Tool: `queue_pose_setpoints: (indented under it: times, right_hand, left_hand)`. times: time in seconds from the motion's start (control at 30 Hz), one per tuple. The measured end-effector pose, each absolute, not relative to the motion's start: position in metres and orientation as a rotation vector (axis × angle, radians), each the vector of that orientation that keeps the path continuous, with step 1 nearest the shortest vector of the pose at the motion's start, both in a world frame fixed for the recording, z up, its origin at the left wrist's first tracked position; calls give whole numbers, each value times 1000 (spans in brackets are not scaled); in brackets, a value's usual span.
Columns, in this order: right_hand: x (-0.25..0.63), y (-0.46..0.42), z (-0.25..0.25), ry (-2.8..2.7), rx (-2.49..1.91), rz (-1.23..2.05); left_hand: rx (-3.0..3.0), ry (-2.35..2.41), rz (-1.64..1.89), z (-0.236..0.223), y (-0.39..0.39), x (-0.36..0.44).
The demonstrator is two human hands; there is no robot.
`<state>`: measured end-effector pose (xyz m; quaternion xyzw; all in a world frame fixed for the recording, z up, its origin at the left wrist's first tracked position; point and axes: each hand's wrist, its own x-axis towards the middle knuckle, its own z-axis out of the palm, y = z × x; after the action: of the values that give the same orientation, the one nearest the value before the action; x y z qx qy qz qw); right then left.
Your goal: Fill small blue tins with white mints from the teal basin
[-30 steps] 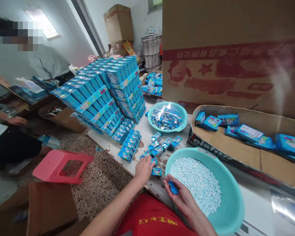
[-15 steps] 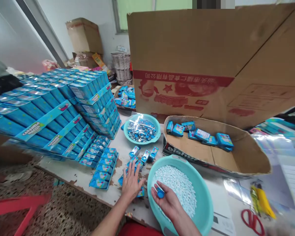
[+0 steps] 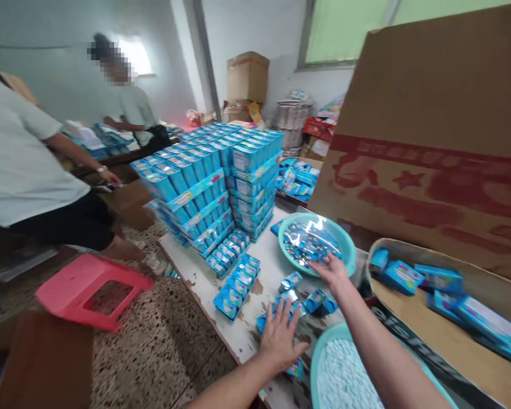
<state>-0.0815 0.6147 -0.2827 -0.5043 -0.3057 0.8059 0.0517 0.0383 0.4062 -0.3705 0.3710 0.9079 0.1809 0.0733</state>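
Observation:
My left hand [image 3: 280, 336] lies flat with fingers spread on several small blue tins [image 3: 290, 281] at the near edge of the white table [image 3: 200, 274]. My right hand [image 3: 333, 270] reaches over the rim of the far teal bowl [image 3: 349, 262], which holds small blue and silver pieces [image 3: 309, 241]; its fingers curl down into them and what they hold is hidden. Under my right forearm sits the near teal basin [image 3: 317, 357] filled with pale blue tablets [image 3: 344, 378].
A tall stack of blue boxes [image 3: 215, 176] fills the table's left. A shallow cardboard tray [image 3: 409, 318] with blue packets [image 3: 402, 275] lies right, a big carton [image 3: 430, 136] behind it. A pink stool [image 3: 89, 289] stands on the floor. Two people [image 3: 25, 165] work at left.
My right hand has left the tablet basin and stretched forward to the far bowl. The left hand stays on the tins. The view has swung left, showing the people again.

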Motion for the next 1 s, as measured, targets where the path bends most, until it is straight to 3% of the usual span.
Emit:
queue_pose_setpoints:
  times: [0.17,0.4,0.57,0.67,0.8,1.0]
  right_hand:
    - [-73,594,-298,-1258,-1467,2322]
    - [46,551,-342,-1906,-1061,1913]
    - [112,527,-399,-2520,-503,1539]
    - [121,516,-418,-2782,-338,1448]
    - [118,508,-410,-2949,-182,1236]
    - [116,498,-387,-3097,-86,917]
  left_hand:
    - [1128,2707,583,-365,402,39]
    - [1077,2744,917,-374,398,36]
    - [614,2884,1334,-359,394,-58]
    - [541,2828,1331,-349,400,-127]
    - [557,2719,1257,-356,420,-166]
    - [532,2547,1150,-374,445,-161]
